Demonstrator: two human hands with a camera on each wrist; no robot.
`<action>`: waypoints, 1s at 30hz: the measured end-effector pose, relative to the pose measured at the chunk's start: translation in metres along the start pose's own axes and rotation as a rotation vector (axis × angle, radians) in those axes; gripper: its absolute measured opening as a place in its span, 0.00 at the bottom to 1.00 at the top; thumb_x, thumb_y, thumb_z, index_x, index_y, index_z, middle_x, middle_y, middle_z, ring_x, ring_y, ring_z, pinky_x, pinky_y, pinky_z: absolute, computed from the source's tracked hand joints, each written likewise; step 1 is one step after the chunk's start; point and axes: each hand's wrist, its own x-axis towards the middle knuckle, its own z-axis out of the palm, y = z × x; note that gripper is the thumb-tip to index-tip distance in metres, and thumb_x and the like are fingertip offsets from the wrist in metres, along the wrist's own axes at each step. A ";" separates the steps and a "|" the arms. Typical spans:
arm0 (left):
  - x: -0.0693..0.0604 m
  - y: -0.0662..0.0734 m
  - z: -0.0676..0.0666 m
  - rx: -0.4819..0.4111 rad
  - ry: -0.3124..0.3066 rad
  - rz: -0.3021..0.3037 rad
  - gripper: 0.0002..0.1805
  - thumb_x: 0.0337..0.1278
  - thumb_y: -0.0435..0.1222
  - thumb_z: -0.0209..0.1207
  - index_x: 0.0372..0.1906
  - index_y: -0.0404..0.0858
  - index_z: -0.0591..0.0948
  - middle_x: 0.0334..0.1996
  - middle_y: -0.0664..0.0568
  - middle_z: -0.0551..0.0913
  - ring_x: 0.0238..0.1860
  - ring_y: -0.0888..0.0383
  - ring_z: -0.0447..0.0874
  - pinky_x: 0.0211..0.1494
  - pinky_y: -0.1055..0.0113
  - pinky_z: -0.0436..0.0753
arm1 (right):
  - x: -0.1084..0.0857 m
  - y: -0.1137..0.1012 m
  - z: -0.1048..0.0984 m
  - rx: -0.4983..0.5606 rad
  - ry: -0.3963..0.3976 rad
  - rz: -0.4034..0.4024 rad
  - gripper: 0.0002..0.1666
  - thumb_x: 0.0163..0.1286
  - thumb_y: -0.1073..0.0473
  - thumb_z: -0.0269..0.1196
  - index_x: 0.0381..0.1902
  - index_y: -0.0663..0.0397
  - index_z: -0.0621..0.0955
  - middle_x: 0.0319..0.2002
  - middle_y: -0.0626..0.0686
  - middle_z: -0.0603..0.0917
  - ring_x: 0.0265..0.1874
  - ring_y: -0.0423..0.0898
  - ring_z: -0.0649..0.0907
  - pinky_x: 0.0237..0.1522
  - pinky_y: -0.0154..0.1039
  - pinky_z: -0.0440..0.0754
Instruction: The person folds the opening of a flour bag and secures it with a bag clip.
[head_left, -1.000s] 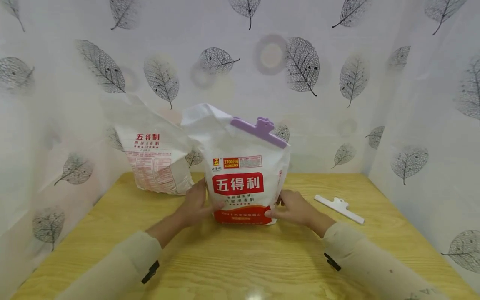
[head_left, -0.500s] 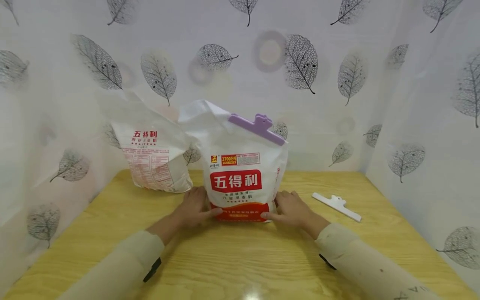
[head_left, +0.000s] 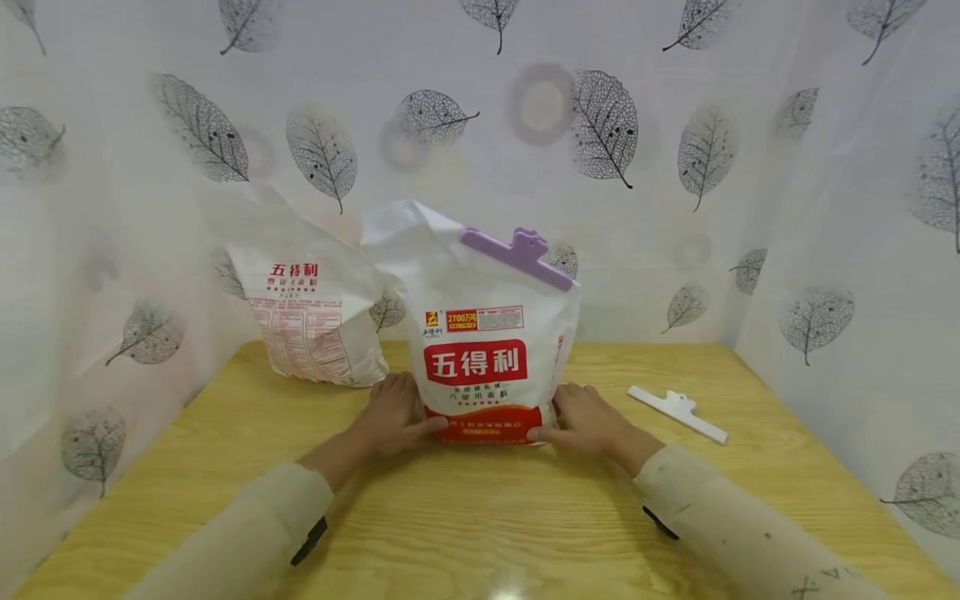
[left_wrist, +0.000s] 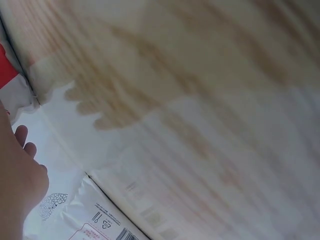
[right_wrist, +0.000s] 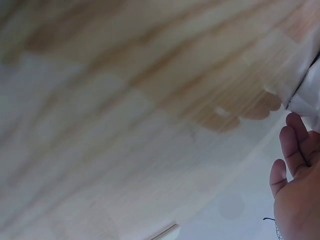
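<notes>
A white flour bag [head_left: 476, 362] with red labels stands upright on the table, and a purple bag clip [head_left: 517, 257] spans its slanting top edge. My left hand [head_left: 390, 417] grips its lower left corner, the thumb on the red front band and the fingers along the side. At the lower right corner my right hand [head_left: 588, 417] holds the bag likewise. Both wrist views show curved fingers by the bag's base; where the fingertips meet the bag is partly hidden. A loose white bag clip [head_left: 678, 412] lies right of my right hand.
Behind and left of my left hand leans a second white flour bag [head_left: 307, 317] with red print, no clip visible on it. The wooden table [head_left: 480, 517] is enclosed by a leaf-patterned curtain [head_left: 480, 183] at the back and sides.
Both hands have slid a little lower on the flour bag, the left thumb moving down onto the red band. The bag and both clips stay about where they were.
</notes>
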 end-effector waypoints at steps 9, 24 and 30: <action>0.000 0.000 0.006 0.028 0.038 0.031 0.48 0.60 0.67 0.54 0.72 0.37 0.62 0.62 0.42 0.72 0.64 0.42 0.66 0.67 0.43 0.64 | -0.001 0.001 -0.001 0.050 0.002 -0.044 0.44 0.63 0.24 0.59 0.69 0.42 0.71 0.58 0.49 0.82 0.48 0.43 0.80 0.56 0.51 0.76; 0.001 -0.004 0.004 0.062 0.050 0.056 0.47 0.61 0.67 0.54 0.71 0.35 0.62 0.61 0.41 0.72 0.64 0.41 0.66 0.65 0.43 0.64 | 0.002 -0.002 0.001 -0.030 0.006 -0.023 0.45 0.64 0.23 0.55 0.69 0.44 0.71 0.61 0.51 0.81 0.56 0.48 0.80 0.55 0.55 0.71; 0.002 -0.002 0.003 0.045 0.021 0.043 0.47 0.62 0.66 0.53 0.73 0.36 0.61 0.63 0.41 0.71 0.66 0.40 0.65 0.67 0.41 0.63 | 0.001 -0.002 0.001 -0.047 0.014 -0.013 0.46 0.65 0.23 0.54 0.68 0.48 0.72 0.61 0.53 0.81 0.59 0.50 0.79 0.58 0.60 0.70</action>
